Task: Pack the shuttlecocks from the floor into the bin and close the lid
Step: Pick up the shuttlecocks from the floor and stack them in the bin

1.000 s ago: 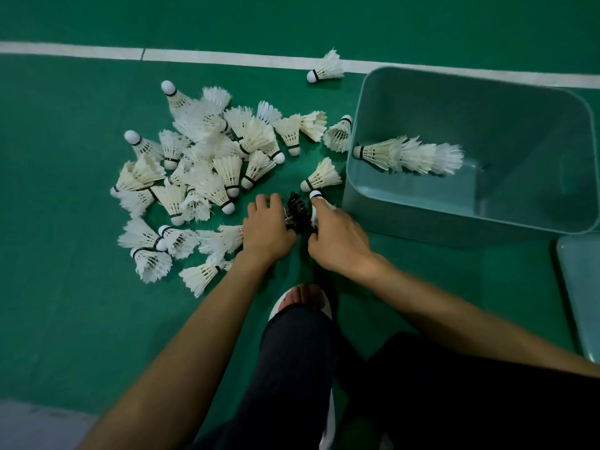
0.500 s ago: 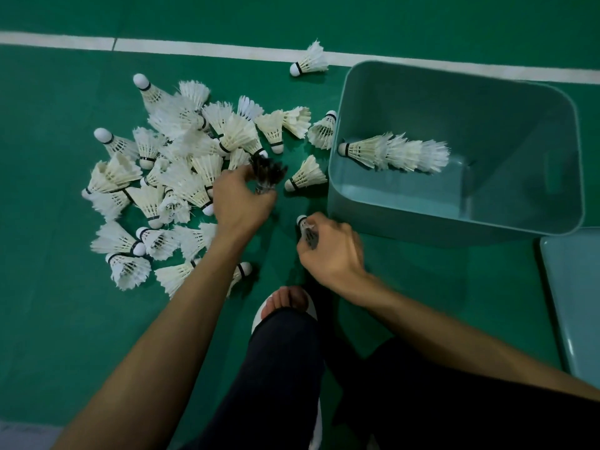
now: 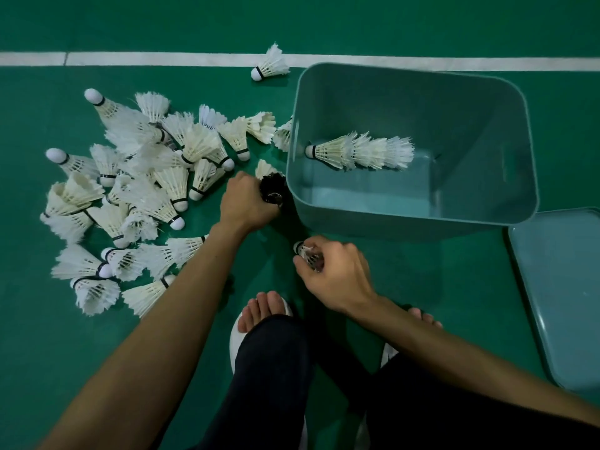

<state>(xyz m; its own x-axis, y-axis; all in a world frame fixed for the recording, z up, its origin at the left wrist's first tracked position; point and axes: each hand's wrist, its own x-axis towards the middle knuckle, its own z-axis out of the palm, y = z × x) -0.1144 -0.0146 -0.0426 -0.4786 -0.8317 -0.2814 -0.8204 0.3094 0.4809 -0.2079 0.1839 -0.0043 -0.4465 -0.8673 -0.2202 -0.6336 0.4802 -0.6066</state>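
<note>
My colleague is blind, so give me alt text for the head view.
A person's left hand grips a black shuttlecock beside an open bin; the right hand holds a white shuttlecock. Loose shuttlecocks litter the green floor, lid lying aside.

Badminton court: green floor [image 3: 97, 368], white line [image 3: 162, 59]

Colours and markings noted.
Floor [image 3: 65, 352] was deep green, a white line [image 3: 162, 59] across the far side; shuttlecocks [image 3: 168, 177] white, black-banded; one black shuttlecock [image 3: 272, 188]; bin [image 3: 389, 227] and lid [image 3: 565, 287] dull teal.
</note>
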